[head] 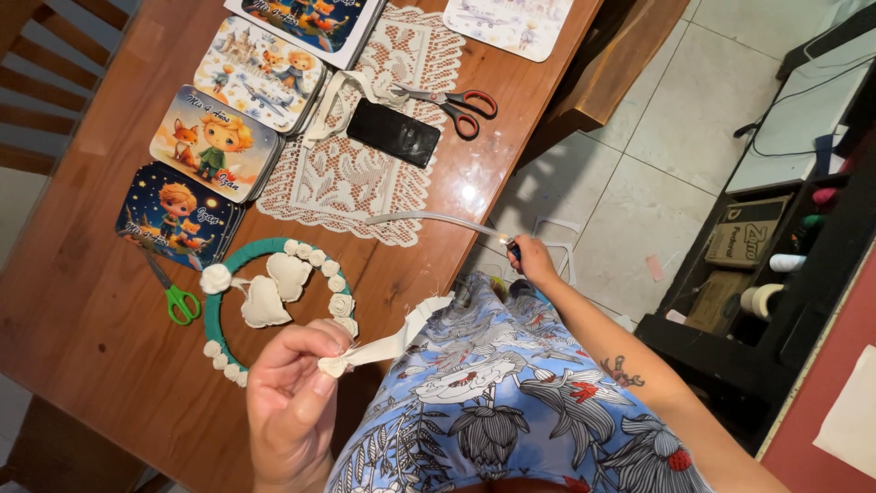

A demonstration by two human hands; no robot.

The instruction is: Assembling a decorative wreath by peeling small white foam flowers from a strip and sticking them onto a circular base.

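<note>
From the head view, my left hand pinches the folded end of a cream ribbon between thumb and fingers, just off the table's near edge, over my lap. My right hand is closed around a lighter beyond the table's right edge, its small flame touching the ribbon's other end. On the table near my left hand lies a teal wreath with cream roses and hearts; green scissors lie beside it.
</note>
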